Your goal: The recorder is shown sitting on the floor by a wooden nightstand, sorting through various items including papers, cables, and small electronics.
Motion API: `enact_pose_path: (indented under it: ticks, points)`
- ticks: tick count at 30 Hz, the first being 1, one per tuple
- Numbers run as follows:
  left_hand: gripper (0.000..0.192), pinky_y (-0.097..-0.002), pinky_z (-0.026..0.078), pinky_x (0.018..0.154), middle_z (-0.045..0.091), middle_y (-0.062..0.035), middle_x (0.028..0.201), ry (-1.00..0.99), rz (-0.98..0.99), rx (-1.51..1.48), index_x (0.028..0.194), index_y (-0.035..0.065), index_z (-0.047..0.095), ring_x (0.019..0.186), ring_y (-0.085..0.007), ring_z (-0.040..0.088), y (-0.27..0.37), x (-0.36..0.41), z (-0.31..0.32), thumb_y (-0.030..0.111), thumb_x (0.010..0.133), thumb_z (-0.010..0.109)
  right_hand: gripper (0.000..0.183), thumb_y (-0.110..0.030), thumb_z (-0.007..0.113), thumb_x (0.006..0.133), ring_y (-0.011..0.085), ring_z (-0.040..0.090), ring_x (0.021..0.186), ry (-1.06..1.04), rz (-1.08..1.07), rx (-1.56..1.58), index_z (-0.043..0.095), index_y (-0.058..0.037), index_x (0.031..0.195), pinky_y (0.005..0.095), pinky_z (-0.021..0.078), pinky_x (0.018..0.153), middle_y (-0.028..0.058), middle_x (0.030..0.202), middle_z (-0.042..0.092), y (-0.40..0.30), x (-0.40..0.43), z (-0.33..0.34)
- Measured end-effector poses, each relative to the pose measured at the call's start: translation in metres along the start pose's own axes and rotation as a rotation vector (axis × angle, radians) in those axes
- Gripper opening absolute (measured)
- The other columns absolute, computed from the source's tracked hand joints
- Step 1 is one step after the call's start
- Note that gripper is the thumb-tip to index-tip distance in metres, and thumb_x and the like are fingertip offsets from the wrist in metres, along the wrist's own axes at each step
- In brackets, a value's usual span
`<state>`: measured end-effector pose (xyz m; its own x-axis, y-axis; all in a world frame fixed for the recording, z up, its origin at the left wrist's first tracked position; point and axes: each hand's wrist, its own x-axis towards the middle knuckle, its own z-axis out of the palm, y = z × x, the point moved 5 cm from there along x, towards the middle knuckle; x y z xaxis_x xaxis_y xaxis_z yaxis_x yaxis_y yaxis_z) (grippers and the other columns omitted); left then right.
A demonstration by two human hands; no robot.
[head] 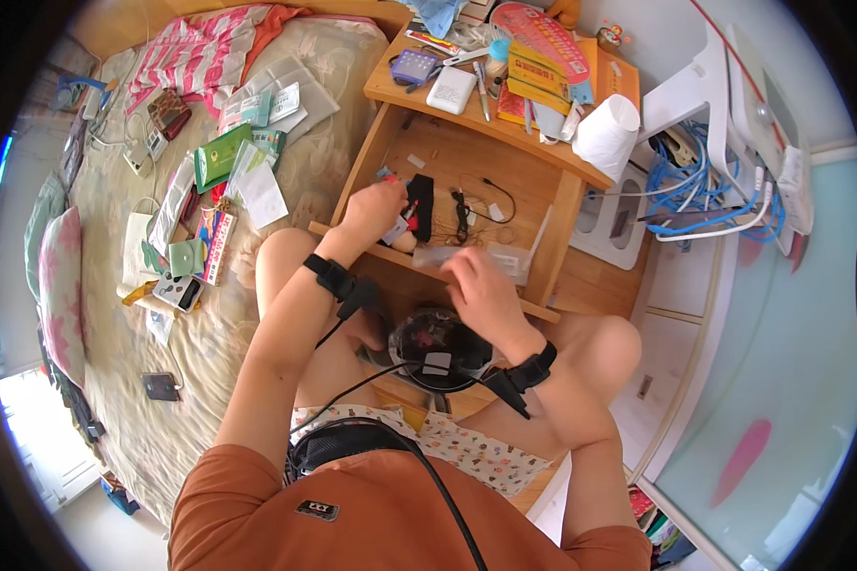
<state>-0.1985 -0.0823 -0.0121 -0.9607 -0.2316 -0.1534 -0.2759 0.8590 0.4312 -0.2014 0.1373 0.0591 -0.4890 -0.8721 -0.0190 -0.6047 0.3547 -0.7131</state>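
An open wooden drawer (521, 160) lies before me. My left hand (375, 210) reaches into its front left corner, fingers bent down among small items. Beside those fingers lies a black fabric strip (420, 203) with something red against it. Whether the left fingers grip anything is hidden. My right hand (487, 296) is at the drawer's front edge, fingers curled at a clear plastic sleeve (507, 263); I cannot tell if it is pinched. A black cable (461, 214) and thin tangled wire (482, 232) lie on the drawer bottom. Below the right hand stands a bin with a black liner (428, 335).
Atop the cabinet are a white power bank (450, 90), pens, yellow packets (537, 75) and a toilet paper roll (607, 135). Blue and white cables (707, 185) hang at right. The bed (257, 350) at left bears packets, papers and a phone (160, 387). A black cord crosses my lap.
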Motion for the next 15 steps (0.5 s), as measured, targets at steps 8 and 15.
enact_pose_path:
  ticks: [8,15]
  points:
    - [0.011,-0.0408,0.054,0.070,0.069,-0.0117,0.090,-0.018,-0.065,0.216,0.095,0.0075,0.062,0.087,-0.0299,0.067,-0.036,0.028,0.005,0.015,0.089,0.056,0.057,-0.002,0.066,0.079,0.0377,0.053,0.108,0.286,0.145,-0.291,0.043,-0.0038,0.132,0.0438,0.0482,0.087,0.0185,0.125,0.044,0.041,0.031,-0.036]
    - [0.016,-0.0405,0.056,0.075,0.067,-0.0126,0.102,-0.244,-0.078,0.433,0.100,0.0046,0.060,0.095,-0.0296,0.067,-0.033,0.032,0.049,0.011,0.085,0.059,0.075,-0.013,0.073,0.081,0.0335,0.065,0.085,0.378,0.335,-0.260,0.030,0.0047,0.139,0.0375,0.0570,0.064,0.0258,0.123,0.046,0.177,0.048,0.009]
